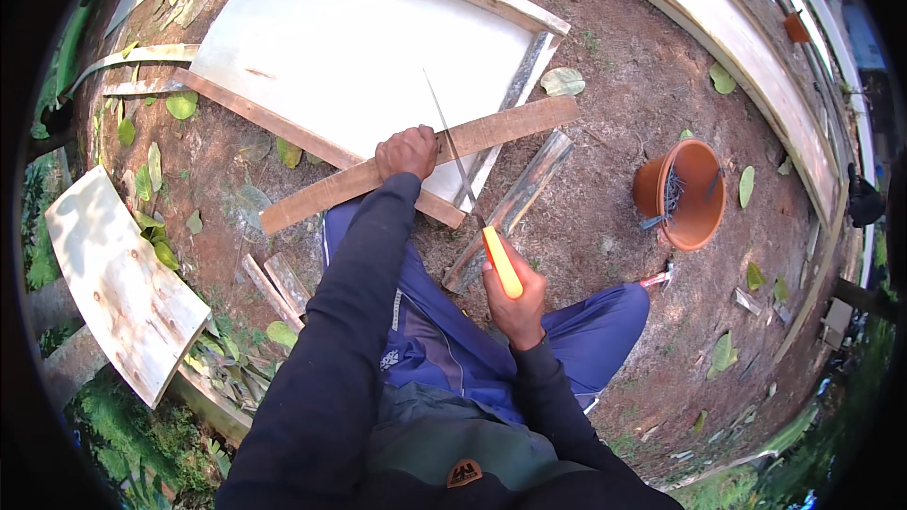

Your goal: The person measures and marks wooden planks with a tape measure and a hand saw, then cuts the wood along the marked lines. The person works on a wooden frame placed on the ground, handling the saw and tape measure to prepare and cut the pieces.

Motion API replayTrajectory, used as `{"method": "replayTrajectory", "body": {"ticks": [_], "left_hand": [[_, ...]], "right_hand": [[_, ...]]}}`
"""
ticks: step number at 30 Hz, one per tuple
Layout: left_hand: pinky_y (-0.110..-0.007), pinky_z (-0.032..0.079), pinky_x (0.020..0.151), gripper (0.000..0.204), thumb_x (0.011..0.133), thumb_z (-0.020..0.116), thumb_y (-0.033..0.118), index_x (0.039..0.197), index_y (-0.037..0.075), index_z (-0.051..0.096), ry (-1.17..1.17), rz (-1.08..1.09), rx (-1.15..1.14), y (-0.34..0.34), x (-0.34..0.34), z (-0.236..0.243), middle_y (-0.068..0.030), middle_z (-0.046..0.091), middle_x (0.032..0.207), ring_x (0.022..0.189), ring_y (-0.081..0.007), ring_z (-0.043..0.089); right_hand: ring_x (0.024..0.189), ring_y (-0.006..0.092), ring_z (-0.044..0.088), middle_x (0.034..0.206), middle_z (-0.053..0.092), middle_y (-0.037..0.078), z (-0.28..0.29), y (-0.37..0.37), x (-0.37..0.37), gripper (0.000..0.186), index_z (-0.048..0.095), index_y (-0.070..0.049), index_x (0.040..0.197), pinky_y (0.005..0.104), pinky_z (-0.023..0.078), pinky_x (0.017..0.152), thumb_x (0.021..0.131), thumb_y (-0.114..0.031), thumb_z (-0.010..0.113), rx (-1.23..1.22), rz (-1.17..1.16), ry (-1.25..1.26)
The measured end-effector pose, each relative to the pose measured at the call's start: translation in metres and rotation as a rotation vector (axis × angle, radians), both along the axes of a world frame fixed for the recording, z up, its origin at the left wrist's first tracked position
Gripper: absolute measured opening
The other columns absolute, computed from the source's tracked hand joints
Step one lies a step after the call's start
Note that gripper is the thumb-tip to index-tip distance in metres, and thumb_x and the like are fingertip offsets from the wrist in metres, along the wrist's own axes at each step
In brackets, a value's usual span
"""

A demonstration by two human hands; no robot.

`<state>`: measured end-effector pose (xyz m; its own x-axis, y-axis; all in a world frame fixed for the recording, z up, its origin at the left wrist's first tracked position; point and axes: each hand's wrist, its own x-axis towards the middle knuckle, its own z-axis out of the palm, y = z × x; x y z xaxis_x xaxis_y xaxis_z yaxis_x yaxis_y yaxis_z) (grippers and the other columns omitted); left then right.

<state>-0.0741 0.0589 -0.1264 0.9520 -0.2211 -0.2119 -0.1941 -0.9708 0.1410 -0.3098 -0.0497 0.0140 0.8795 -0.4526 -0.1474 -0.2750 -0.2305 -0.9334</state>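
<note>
My right hand [519, 298] is wrapped round the orange and yellow handle of a handsaw [444, 121]. Its thin blade points away from me and crosses a brown wooden board [505, 126]. Just left of the blade, my left hand [407, 152] grips that board, fingers curled over it. The board lies slantwise across the near corner of a shallow wooden frame with a white panel [350, 47]. Whether the blade has cut into the wood, I cannot tell.
To the right stands an orange-brown bucket [650, 184] with a bundle of grey strands in it. A hammer [658, 278] lies by my right knee. Loose wood [510, 208] lies by the frame, a plywood sheet [123, 283] at left, a long wooden form [727, 47] at far right.
</note>
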Motion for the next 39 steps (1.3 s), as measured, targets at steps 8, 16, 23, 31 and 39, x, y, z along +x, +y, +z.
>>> {"method": "replayTrajectory", "body": {"ticks": [8,16,23,31,39], "left_hand": [[-0.047,0.056,0.081,0.016,0.097,0.057,0.023,0.097,0.012,0.069,-0.032,-0.101,0.07,0.006,-0.002,-0.004,-0.0078,0.076,0.094,0.088,-0.0296,0.075],[-0.046,0.056,0.084,0.022,0.098,0.053,0.024,0.093,0.01,0.07,0.08,0.013,0.004,-0.007,0.001,0.022,-0.0107,0.077,0.095,0.09,-0.0301,0.075],[-0.047,0.056,0.081,0.02,0.097,0.055,0.024,0.093,0.011,0.07,0.058,0.042,0.021,0.0,0.006,0.006,-0.0094,0.077,0.094,0.09,-0.0296,0.075],[-0.047,0.056,0.08,0.018,0.096,0.058,0.025,0.092,0.013,0.07,-0.014,-0.102,0.019,0.005,-0.003,-0.003,-0.0096,0.077,0.091,0.089,-0.0305,0.075],[-0.047,0.057,0.081,0.022,0.098,0.055,0.027,0.094,0.012,0.07,-0.05,-0.12,0.057,0.01,0.002,-0.003,-0.0093,0.077,0.095,0.088,-0.0307,0.075]], "right_hand": [[0.091,0.0237,0.077,0.105,0.076,0.022,0.013,-0.001,-0.076,0.045,0.064,0.005,0.133,0.0333,0.058,0.08,0.09,-0.005,0.071,-0.089,0.049,0.022],[0.081,0.0186,0.075,0.092,0.075,0.023,-0.029,0.002,0.033,0.041,0.066,0.001,0.131,0.0335,0.056,0.072,0.092,-0.011,0.07,0.058,-0.068,0.029],[0.094,0.0258,0.078,0.106,0.076,0.023,-0.004,0.007,-0.034,0.044,0.065,0.005,0.132,0.0363,0.059,0.082,0.09,-0.005,0.07,-0.003,-0.002,0.039],[0.086,0.0186,0.075,0.103,0.076,0.021,-0.035,0.002,0.017,0.039,0.066,0.004,0.13,0.0323,0.057,0.075,0.093,-0.01,0.071,0.035,-0.032,0.011],[0.09,0.0285,0.078,0.104,0.076,0.023,-0.037,0.013,-0.005,0.042,0.066,0.004,0.13,0.0356,0.059,0.078,0.091,-0.01,0.072,-0.031,-0.032,-0.022]]}}
